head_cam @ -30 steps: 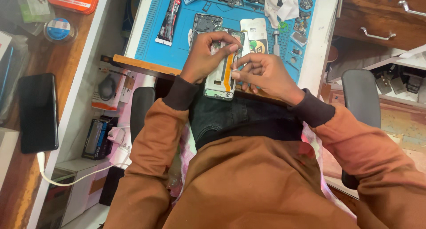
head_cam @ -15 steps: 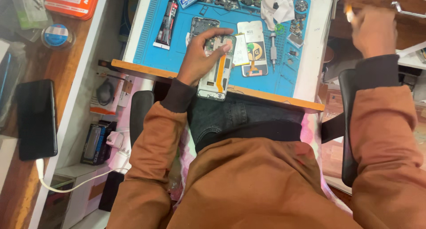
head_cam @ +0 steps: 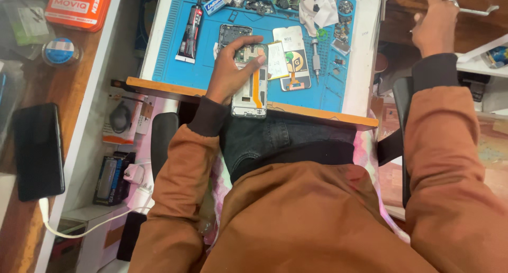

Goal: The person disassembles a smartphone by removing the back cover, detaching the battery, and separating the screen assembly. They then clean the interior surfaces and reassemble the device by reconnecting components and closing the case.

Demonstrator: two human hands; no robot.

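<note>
Reaching farther out than half a second ago, the right hand [head_cam: 435, 27] is now closing its grip around a metal drawer handle [head_cam: 473, 9] to the right of the blue repair mat [head_cam: 174, 56], while the left hand [head_cam: 231, 69] is staying put. That left hand is pressing down on an opened phone frame [head_cam: 250, 93] with an orange ribbon cable, fingers spread wide over its upper half. The frame is lying at the mat's near edge, overhanging the worktop [head_cam: 365, 66]. A screwdriver [head_cam: 315, 56] is lying just right of the frame; a black glue tube [head_cam: 190, 34] is sitting on the mat's left side.
</note>
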